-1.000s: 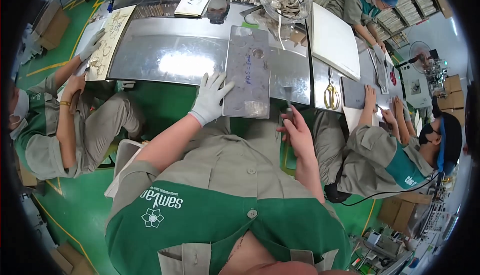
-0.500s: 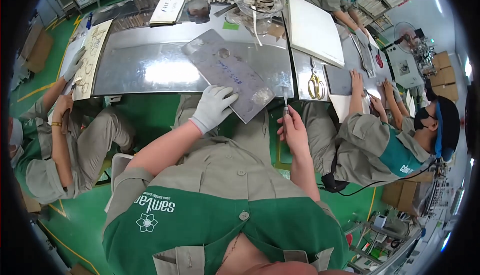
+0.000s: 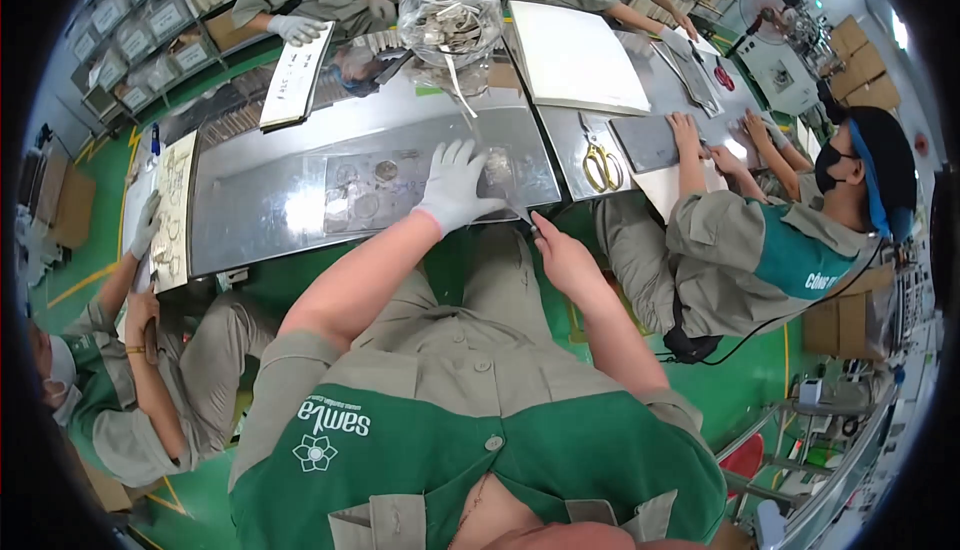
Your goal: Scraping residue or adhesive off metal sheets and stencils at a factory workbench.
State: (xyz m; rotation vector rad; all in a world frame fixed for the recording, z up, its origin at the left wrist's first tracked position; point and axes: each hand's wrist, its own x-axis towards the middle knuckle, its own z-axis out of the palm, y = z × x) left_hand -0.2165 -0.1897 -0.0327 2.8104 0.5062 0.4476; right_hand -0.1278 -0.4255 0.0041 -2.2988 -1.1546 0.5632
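Observation:
A thin grey metal plate [image 3: 350, 190] with handwriting and round marks lies flat on the shiny metal table [image 3: 245, 175], near its front edge. My left hand [image 3: 456, 190], in a white glove, presses on the plate's right part with its fingers stretched out and the thumb apart. In my bare right hand [image 3: 562, 255], just off the table's front edge, is a narrow-bladed hand tool [image 3: 525, 217]. Its blade points up and left toward the plate's right end, close to my left thumb. The grip is mostly hidden in my fingers.
Behind the plate sits a clear bag [image 3: 450, 25] of scraps, beside a stack of white boards [image 3: 295, 85]. Gold-handled scissors [image 3: 602, 165] and a big white pad [image 3: 577, 60] lie to the right. Co-workers work at both sides and across; one gloved hand [image 3: 298, 30] touches the boards.
The plate has gone from tilted and raised over the edge to flat on the table. My left hand has moved onto it. The tool has swung from upright to slanting left.

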